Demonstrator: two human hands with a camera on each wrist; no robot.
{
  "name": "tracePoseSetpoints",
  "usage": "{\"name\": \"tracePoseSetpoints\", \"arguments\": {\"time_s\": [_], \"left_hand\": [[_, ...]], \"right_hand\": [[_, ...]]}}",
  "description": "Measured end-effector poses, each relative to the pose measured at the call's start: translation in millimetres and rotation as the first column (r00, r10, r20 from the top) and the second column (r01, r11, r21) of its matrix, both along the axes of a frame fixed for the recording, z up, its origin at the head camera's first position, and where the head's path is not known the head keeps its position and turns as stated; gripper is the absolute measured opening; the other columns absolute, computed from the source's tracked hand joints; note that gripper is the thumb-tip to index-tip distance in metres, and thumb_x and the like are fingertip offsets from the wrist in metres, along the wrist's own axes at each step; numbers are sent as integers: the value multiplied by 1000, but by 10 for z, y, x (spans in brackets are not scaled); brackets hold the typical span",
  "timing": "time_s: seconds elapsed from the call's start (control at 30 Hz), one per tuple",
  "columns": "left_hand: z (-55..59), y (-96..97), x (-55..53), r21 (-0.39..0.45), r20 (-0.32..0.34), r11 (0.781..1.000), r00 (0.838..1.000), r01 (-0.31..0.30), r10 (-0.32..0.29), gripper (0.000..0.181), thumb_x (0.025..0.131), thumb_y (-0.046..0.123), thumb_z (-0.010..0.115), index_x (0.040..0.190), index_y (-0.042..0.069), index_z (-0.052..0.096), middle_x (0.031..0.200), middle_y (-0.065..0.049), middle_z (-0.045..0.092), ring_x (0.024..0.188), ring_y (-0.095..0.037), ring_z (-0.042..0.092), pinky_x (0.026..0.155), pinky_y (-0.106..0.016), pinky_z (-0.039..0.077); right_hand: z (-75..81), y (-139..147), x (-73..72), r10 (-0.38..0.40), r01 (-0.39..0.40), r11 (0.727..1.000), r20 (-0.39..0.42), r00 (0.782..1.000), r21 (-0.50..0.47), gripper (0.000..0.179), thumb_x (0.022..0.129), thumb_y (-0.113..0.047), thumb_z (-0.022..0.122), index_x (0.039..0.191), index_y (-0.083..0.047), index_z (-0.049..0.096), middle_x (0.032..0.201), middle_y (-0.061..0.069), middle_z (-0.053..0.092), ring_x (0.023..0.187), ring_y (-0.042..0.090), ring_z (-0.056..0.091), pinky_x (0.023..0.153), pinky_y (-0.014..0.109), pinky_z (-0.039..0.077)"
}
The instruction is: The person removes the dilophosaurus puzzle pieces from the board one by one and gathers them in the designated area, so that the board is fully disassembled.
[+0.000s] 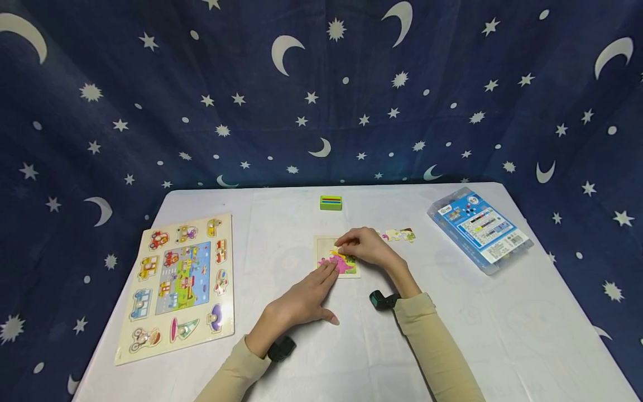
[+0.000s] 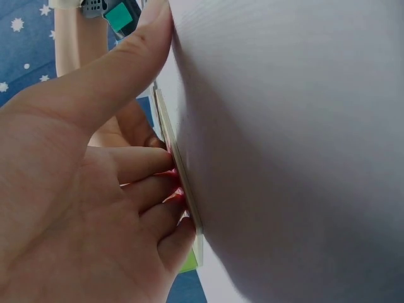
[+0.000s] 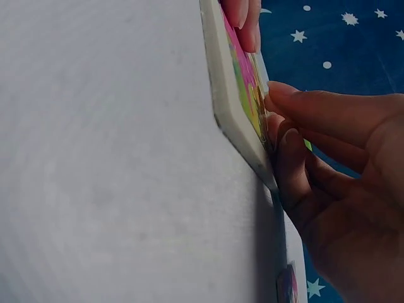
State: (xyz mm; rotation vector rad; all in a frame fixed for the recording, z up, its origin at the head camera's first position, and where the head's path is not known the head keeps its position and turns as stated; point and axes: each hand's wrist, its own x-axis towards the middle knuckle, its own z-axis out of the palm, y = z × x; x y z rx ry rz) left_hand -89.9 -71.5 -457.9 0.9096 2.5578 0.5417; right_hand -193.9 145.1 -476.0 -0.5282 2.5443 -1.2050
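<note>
A small square wooden jigsaw tray (image 1: 316, 249) lies in the middle of the table, partly filled with pieces showing a pink dinosaur picture (image 1: 345, 265). My left hand (image 1: 303, 298) presses on the pink pieces with straight fingertips, its thumb spread away from the tray. At the tray's upper right, my right hand (image 1: 370, 247) has thumb and fingers curled together, pinching a jigsaw piece (image 1: 335, 253) that they largely cover. The right wrist view shows these fingertips touching the picture by the tray's edge (image 3: 230, 120). Loose jigsaw pieces (image 1: 404, 234) lie just right of this hand.
A large wooden peg puzzle board (image 1: 228, 279) with vehicle pieces lies on the left. The small green box (image 1: 331, 205) stands behind the tray. On the right is a clear plastic case (image 1: 482, 229) with a blue label. A starry dark cloth (image 1: 261, 139) hangs behind the white table (image 1: 532, 335).
</note>
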Motion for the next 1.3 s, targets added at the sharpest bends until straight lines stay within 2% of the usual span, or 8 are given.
{"name": "tracePoseSetpoints", "arguments": {"time_s": [0.33, 0.6, 0.87, 1.3], "left_hand": [[-7, -9, 0, -3, -6, 1000, 1000, 5, -5, 109, 81, 43, 86, 160, -3, 27, 172, -15, 18, 159, -31, 17, 127, -45, 24], [-2, -5, -2, -12, 7, 1000, 1000, -5, 5, 110, 81, 44, 85, 161, -2, 26, 172, -14, 18, 160, -30, 17, 127, -45, 25], [-16, -7, -5, 6, 49, 1000, 999, -19, 19, 105, 84, 40, 85, 164, 8, 25, 172, -8, 21, 160, -30, 13, 126, -48, 26], [-13, 0, -8, 19, 57, 999, 998, -26, 25, 104, 83, 40, 85, 165, 14, 26, 171, -4, 25, 160, -31, 13, 124, -49, 30]], "right_hand": [[4, -34, 7, -15, 15, 1000, 1, 1000, -4, 15, 92, -16, 77, 104, -9, 81, 98, 5, 76, 78, 13, 57, 73, 27, 48], [16, -63, 26, -43, 46, 998, 53, 998, -42, 17, 91, -15, 78, 105, -6, 79, 84, 3, 72, 74, 13, 60, 73, 28, 50], [-1, -68, 25, -43, 49, 996, 82, 996, -79, 13, 91, -12, 77, 102, -5, 77, 84, 5, 72, 75, 12, 63, 72, 27, 52], [-11, -35, 0, -62, 74, 991, 107, 992, -114, 15, 93, -15, 75, 105, -6, 78, 87, 3, 74, 77, 12, 64, 73, 24, 53]]}}
